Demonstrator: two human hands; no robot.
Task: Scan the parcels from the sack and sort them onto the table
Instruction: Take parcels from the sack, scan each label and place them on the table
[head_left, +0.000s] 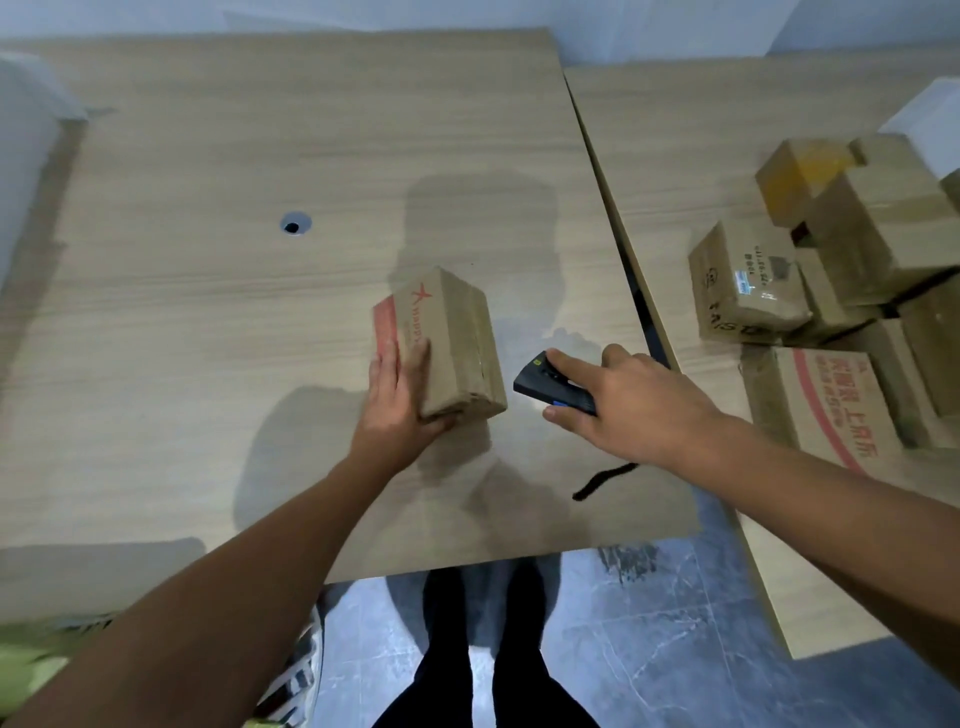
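Note:
A small brown cardboard parcel (451, 332) with red print and a red star stands on the wooden table (208, 312), a little right of centre. My left hand (397, 400) holds its near left side, fingers flat on the face and thumb under the near corner. To the parcel's right, my right hand (618, 400) grips a black handheld scanner (545, 384), index finger stretched along its top, its nose pointing at the parcel. A black strap (602, 480) trails from the scanner.
Several brown parcels (831, 270) are piled on a second table (675, 156) at the right. A green-and-white sack (41, 654) shows at the lower left. A cable hole (295, 224) sits in the main table. My legs stand on the grey floor (649, 649).

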